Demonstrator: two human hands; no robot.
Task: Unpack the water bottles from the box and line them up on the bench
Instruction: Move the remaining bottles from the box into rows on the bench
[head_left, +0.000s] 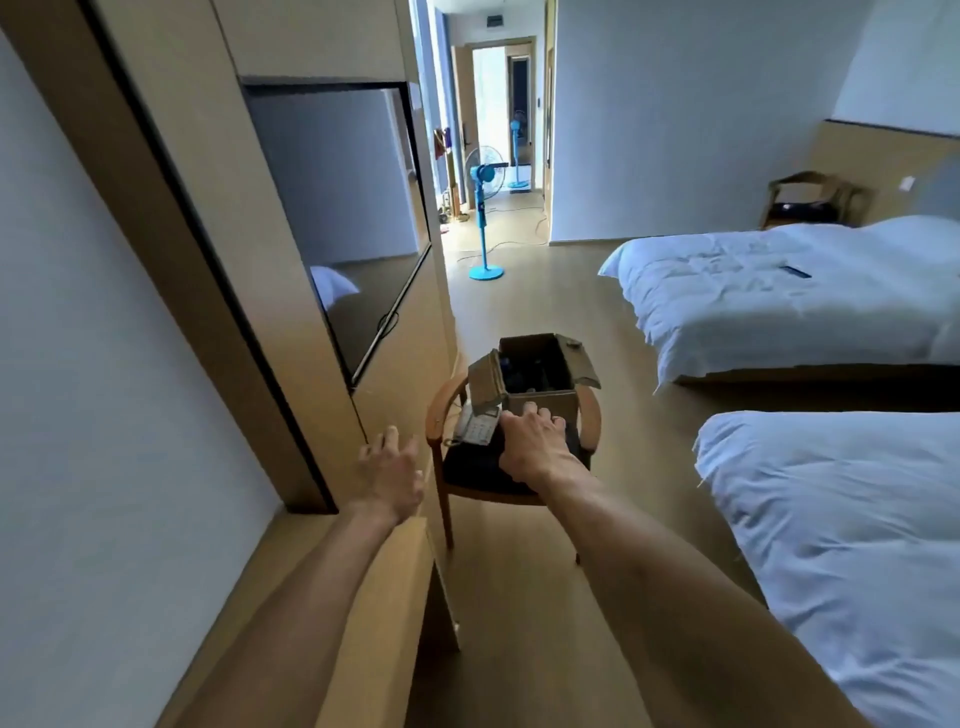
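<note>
An open cardboard box (540, 400) stands on a wooden chair (589, 415) in the middle of the room, flaps up. Dark shapes show inside it; I cannot make out single bottles. My right hand (535, 447) reaches out to the box's near side, fingers spread and resting at its near wall. My left hand (389, 475) hovers with fingers apart, left of the chair, above the far end of the wooden bench (374, 597) along the left wall. Neither hand holds anything.
A wall-mounted TV (353, 218) hangs on the left above the bench. Two white beds (779, 291) fill the right side. A flat grey object (475, 426) lies on the chair seat beside the box. A blue standing fan (485, 208) stands in the far doorway.
</note>
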